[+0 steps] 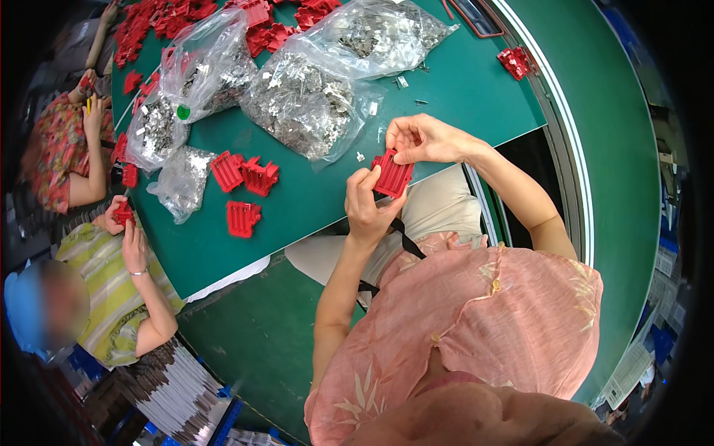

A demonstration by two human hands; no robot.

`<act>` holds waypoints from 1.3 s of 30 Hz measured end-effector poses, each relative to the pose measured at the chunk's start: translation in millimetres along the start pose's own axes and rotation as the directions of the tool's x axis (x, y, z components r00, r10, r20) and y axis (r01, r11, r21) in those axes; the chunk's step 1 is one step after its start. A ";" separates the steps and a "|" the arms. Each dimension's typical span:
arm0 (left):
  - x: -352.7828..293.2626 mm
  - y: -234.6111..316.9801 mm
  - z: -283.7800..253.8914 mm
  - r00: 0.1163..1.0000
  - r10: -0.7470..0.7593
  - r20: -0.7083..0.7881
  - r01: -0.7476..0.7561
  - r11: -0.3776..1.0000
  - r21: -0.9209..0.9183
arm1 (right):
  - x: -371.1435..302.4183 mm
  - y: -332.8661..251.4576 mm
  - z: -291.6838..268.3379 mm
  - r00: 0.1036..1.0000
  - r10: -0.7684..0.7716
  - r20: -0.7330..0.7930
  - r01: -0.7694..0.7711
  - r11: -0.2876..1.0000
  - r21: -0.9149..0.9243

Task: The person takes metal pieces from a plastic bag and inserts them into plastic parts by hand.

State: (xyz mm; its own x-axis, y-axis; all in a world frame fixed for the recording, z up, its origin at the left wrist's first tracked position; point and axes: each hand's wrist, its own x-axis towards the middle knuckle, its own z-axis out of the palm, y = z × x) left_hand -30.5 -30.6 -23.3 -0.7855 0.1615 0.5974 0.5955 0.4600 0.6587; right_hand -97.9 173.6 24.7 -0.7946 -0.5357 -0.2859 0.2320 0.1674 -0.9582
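Note:
A red slotted plastic housing [394, 177] is held over the near edge of the green table, its row of grooves facing up. My left hand [367, 204] grips its left side and lower end, fingers closed round it. At its upper end my right hand [424, 141] pinches with thumb and forefinger; whether a small part sits in that pinch is hidden. Three more red housings lie to the left: one grooved [227, 171], one on its side [260, 177], and one nearer the edge [242, 218]. A tiny metal piece [360, 157] rests just beyond my left hand.
Clear plastic bags of small metal parts [301, 97] cover the table's middle, with a smaller bag [182, 182] at left. A heap of red housings [163, 18] lies at the far left; one [515, 64] sits far right. Co-workers [123, 290] work along the left side. A curved white rail [554, 97] runs at right.

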 end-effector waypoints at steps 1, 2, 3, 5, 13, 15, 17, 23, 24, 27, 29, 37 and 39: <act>-2.6 1.1 -5.6 1.000 -0.011 -0.020 0.011 1.000 0.022 | 2.8 0.7 3.4 1.000 -0.004 0.005 0.004 1.000 0.000; -5.6 2.2 -12.1 0.999 -0.022 -0.040 0.024 0.999 0.044 | 5.4 3.1 9.4 0.999 0.020 -0.039 -0.017 0.998 0.062; -9.3 1.8 -19.4 0.997 -0.038 -0.072 0.043 0.997 0.065 | 7.6 5.1 15.3 0.995 0.047 -0.084 -0.036 0.992 0.124; -17.5 -1.9 -31.9 0.992 -0.066 -0.105 0.078 0.990 0.119 | 10.3 7.3 28.1 0.958 -0.191 -0.211 0.141 0.962 -0.234; -22.1 -7.7 -52.7 0.987 -0.105 -0.123 0.129 0.971 0.203 | 28.3 17.8 63.1 0.765 -0.608 -0.212 0.228 0.565 -0.793; -20.1 -6.9 -49.6 0.986 -0.111 -0.123 0.134 0.972 0.193 | 27.9 16.8 60.9 0.770 -0.603 -0.208 0.226 0.563 -0.795; -17.7 -6.9 -45.3 0.985 -0.119 -0.123 0.140 0.973 0.183 | 21.6 15.8 52.4 0.756 -0.569 -0.323 0.268 0.720 -0.640; -8.5 -1.7 -27.0 0.989 -0.112 -0.100 0.123 0.986 0.109 | -14.1 -27.6 39.4 0.909 -0.247 -0.334 0.109 0.917 -0.384; -7.2 -1.9 -23.6 0.989 -0.111 -0.097 0.121 0.987 0.106 | -18.2 -31.6 40.0 0.932 -0.218 -0.288 0.105 0.926 -0.362; -4.8 -1.3 -16.0 0.992 -0.097 -0.085 0.105 0.990 0.099 | -18.9 -27.8 42.7 0.932 -0.221 -0.287 0.132 0.946 -0.297; -2.5 0.4 -13.8 0.993 -0.071 -0.097 0.081 0.991 0.111 | -19.7 -28.3 43.6 0.928 -0.224 -0.296 0.145 0.953 -0.266; -3.6 -1.6 -10.2 0.996 0.002 -0.090 0.015 0.982 0.186 | -14.8 -23.4 46.2 0.908 -0.320 -0.269 0.168 0.868 -0.467; -4.7 -2.2 -9.7 0.996 0.032 -0.087 -0.013 0.979 0.203 | -13.6 -29.2 44.7 0.923 -0.296 -0.245 0.147 0.861 -0.487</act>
State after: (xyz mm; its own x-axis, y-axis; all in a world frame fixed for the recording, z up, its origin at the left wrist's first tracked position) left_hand -26.5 -40.8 -23.1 -0.7486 0.0994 0.6555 0.5593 0.6256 0.5439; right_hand -68.9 139.1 56.1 -0.9398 -0.3411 0.0218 -0.1901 0.4685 -0.8628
